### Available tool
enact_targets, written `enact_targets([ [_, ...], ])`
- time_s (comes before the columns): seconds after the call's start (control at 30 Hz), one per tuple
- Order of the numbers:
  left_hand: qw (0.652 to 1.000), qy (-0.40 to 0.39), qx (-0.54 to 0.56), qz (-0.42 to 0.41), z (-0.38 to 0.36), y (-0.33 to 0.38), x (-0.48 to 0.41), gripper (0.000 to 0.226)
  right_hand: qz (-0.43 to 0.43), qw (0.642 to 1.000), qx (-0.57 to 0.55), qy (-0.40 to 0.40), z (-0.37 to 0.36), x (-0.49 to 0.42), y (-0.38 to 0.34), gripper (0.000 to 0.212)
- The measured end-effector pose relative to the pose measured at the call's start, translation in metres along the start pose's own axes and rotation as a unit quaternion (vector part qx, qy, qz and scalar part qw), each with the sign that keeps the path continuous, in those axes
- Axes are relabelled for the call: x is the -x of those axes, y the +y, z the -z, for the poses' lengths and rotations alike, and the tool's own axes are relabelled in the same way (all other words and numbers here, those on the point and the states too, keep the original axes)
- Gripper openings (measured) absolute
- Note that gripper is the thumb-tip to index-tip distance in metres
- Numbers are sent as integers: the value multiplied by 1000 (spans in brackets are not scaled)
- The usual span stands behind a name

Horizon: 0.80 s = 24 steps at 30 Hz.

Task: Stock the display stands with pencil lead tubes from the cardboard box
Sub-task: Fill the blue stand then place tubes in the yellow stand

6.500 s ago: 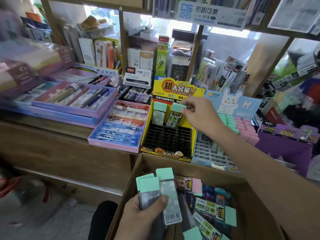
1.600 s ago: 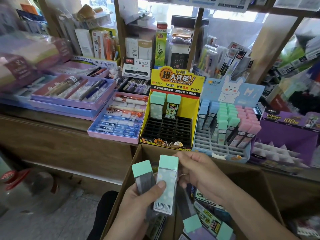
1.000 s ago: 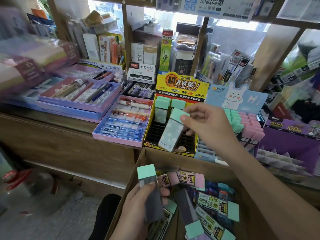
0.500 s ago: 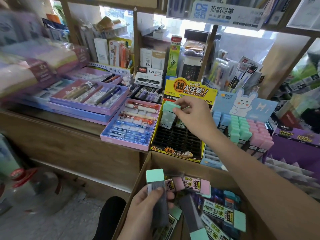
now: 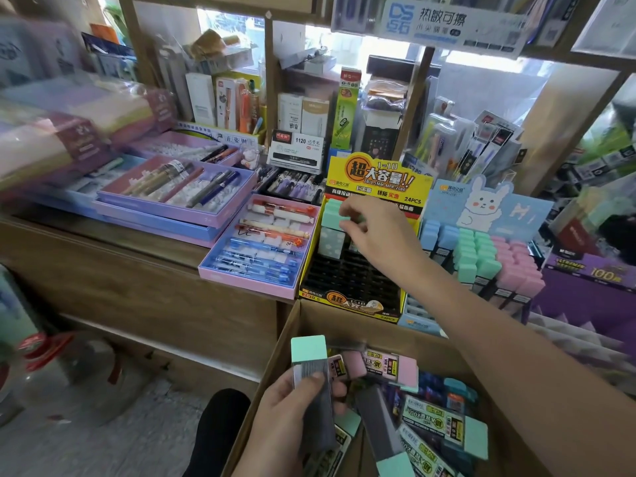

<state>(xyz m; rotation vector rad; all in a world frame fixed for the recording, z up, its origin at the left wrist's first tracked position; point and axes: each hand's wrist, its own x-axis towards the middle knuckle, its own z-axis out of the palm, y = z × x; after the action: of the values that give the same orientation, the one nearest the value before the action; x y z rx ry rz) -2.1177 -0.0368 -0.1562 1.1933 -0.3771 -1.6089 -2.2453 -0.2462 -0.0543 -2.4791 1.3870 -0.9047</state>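
A yellow display stand with a black slot grid stands on the counter behind the cardboard box. My right hand reaches into its back row and pinches the mint cap of a pencil lead tube beside other standing tubes. Over the box my left hand grips one mint-capped tube upright. Several loose tubes with mint and pink caps lie in the box. To the right, a blue bunny stand holds rows of blue, mint and pink tubes.
A pink pen tray touches the yellow stand's left side, with purple trays further left on the wooden counter. A purple stand sits at the far right. Crowded shelves rise behind. My knee is left of the box.
My right hand took a tube from my left hand, carried it up to the yellow stand and set it into the back row. My left hand now holds a single tube.
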Motion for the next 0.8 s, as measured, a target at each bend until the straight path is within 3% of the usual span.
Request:
enact_targets([
  [0.13,1000,1,14,-5,-2,0,0,16,-2,999,31,-7,-1,1,-1,19],
  [0.27,1000,-3,16,-8,-1,-2,0,25,-16,999,31,-19,4,6,-3,27],
  [0.33,1000,-7,9,-9,0,-3,-1,26,-31,999,-5,-11,5,16,-5,30],
  [0.43,1000,-5,-16,-17,2,-6,-4,26,-78,991,-111,-5,4,44,-10,15],
  [0.57,1000,9,-25,-8,-2,-3,-3,21,-134,967,-206,-71,3,89,-17,9],
  [0.73,995,-58,39,64,-5,5,-7,54,-186,927,-276,-174,-4,136,-23,9],
  [0.8,996,-50,1,69,-7,6,-11,66,-224,897,-323,-200,-9,147,-26,14],
])
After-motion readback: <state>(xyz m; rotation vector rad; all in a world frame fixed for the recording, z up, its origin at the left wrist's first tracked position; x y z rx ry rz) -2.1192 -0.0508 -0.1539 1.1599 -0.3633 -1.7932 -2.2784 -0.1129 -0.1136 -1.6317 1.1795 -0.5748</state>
